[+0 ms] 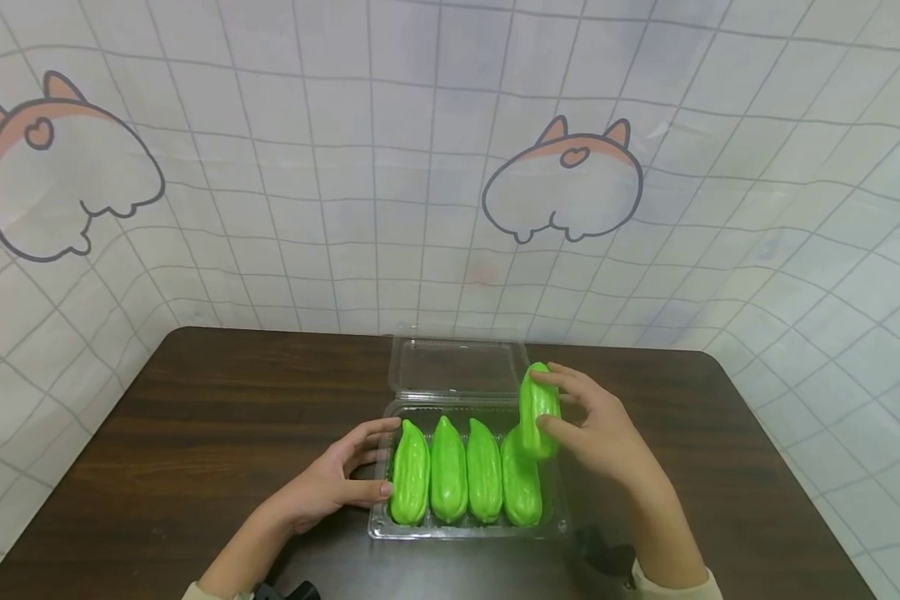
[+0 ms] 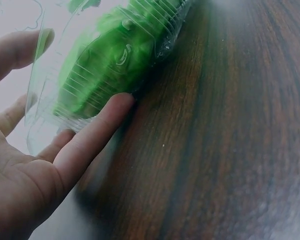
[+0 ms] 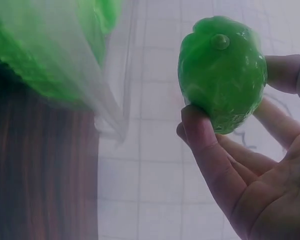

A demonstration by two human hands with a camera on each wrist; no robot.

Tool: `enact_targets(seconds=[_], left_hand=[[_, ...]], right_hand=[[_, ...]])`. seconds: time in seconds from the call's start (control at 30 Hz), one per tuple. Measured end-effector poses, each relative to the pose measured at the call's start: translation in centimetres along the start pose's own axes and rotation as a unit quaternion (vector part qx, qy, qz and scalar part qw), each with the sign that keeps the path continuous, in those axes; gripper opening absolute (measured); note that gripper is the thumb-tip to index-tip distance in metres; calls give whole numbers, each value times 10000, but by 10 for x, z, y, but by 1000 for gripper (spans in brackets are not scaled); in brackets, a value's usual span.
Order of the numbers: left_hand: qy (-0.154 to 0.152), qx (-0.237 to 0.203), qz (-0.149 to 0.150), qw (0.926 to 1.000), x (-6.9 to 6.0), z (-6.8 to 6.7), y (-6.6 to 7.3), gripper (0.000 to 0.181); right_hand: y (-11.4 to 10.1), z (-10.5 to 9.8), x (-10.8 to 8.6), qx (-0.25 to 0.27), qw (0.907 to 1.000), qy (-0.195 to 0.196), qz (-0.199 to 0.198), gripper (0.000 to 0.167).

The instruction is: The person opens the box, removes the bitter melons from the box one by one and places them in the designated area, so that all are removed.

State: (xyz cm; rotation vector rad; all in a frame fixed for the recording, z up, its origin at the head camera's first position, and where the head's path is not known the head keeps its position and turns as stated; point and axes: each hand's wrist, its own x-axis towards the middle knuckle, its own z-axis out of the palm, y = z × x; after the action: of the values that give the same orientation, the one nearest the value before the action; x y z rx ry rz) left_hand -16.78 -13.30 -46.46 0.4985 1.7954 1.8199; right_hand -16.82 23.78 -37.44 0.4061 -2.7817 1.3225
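Note:
The right hand (image 1: pixel 607 429) pinches a bright green, ridged, elongated piece (image 1: pixel 539 410) between thumb and fingers, above the right end of a clear plastic box (image 1: pixel 468 533). Several similar green pieces (image 1: pixel 448 471) lie side by side in the box; the held one overlaps the rightmost in the head view. The left hand (image 1: pixel 330 479) rests against the box's left side, fingers spread and fairly straight, thumb at its edge. In the left wrist view, a finger of the left hand (image 2: pixel 45 170) touches the clear wall. In the right wrist view, the held piece (image 3: pixel 222 75) is seen end-on.
The box's clear lid (image 1: pixel 457 367) stands open behind it, towards the wall. A dark brown wooden table (image 1: pixel 195 417) lies underneath. Behind it hangs a white gridded sheet (image 1: pixel 405 167) with cartoon drawings. A dark object (image 1: pixel 300 591) sits by the left wrist.

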Motion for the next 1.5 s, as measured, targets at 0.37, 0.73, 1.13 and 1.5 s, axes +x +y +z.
enact_targets(seconds=[0.37,0.73,1.13,1.5], left_hand=[[-26,-17,53,10000,0,-1,1,78],[-56,-18,66,10000,0,-1,1,79],[-21,42,49,10000,1,-1,-1,80],[-13,-10,4,10000,1,-2,-2,80]], right_hand=[[13,-16,2,-10,9997,240,15,50],[34,-22,4,68,9995,248,163,51],[53,-22,7,185,9986,243,433,51],[72,-15,11,-37,9983,346,476,52]])
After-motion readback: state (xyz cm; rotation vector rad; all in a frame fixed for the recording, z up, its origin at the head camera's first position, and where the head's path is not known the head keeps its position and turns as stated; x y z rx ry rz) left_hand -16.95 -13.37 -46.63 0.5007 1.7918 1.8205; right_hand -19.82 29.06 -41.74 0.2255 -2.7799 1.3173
